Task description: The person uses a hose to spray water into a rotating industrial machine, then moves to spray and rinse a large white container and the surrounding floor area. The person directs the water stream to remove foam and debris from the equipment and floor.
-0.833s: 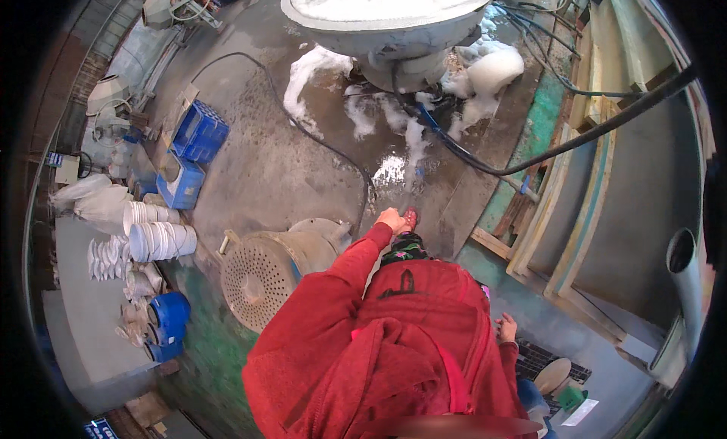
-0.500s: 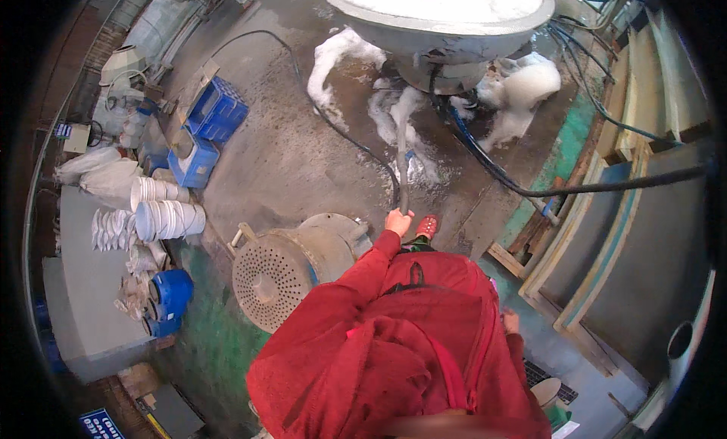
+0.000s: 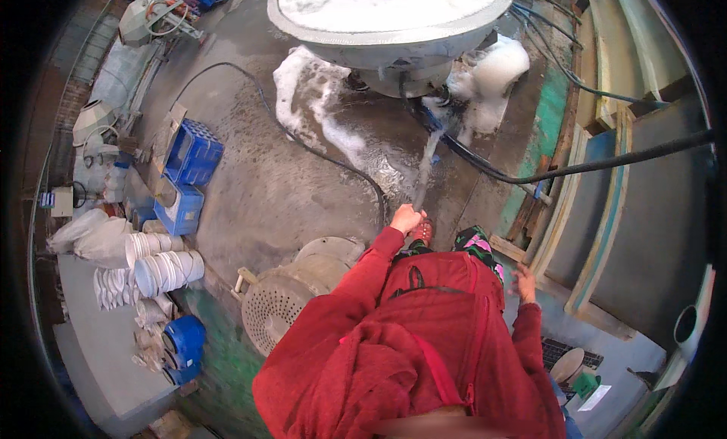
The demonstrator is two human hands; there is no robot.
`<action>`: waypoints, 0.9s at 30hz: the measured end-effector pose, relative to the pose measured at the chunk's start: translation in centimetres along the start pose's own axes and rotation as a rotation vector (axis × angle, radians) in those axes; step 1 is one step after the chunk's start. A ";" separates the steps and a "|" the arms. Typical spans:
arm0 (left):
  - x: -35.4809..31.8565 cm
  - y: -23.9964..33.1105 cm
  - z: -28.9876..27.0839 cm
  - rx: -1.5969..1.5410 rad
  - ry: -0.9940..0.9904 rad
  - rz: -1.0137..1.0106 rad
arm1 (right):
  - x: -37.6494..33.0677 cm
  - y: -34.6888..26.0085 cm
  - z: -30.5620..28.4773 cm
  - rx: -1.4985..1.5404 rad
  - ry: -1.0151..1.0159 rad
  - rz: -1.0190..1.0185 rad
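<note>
My left arm reaches forward and down in its red sleeve, nearly straight, and my left hand [image 3: 407, 218] has its fingers closed around the end of a black hose [image 3: 318, 151] that snakes across the wet concrete floor [image 3: 280, 196]. A thin jet of water [image 3: 425, 166] leaves my fist and runs up toward the foam [image 3: 485, 75] under the big round grey machine [image 3: 390, 18]. My right arm hangs bent at my side, with my right hand [image 3: 522, 281] low beside my hip, fingers spread loose and holding nothing. Just left of my left elbow sits a perforated metal drum [image 3: 276, 318]. Farther left stand blue crates [image 3: 189, 174] and stacks of white bowls [image 3: 163, 261].
</note>
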State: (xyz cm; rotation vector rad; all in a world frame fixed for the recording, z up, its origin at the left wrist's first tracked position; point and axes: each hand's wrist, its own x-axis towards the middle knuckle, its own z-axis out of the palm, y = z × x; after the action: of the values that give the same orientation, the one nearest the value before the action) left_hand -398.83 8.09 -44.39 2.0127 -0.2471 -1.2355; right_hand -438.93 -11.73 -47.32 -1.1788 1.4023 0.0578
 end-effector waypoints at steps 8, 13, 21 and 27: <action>2.1 3.8 3.2 -0.140 -0.043 -0.021 | -6.1 11.4 -5.5 0.118 0.145 0.518; 3.3 7.0 6.8 0.150 -0.204 0.002 | -4.6 12.9 -9.8 0.143 0.121 0.437; 2.7 12.9 13.2 0.232 -0.207 -0.009 | -2.1 1.2 -13.5 0.218 0.072 0.118; 6.3 16.6 15.8 0.561 -0.224 0.326 | -1.3 2.9 -13.6 0.275 0.115 0.058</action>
State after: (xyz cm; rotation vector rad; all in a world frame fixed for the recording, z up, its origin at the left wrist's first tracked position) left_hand -405.19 -14.57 -41.44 2.1629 -1.0891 -1.2684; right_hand -450.90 -18.43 -44.54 -0.9247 1.4918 -0.1603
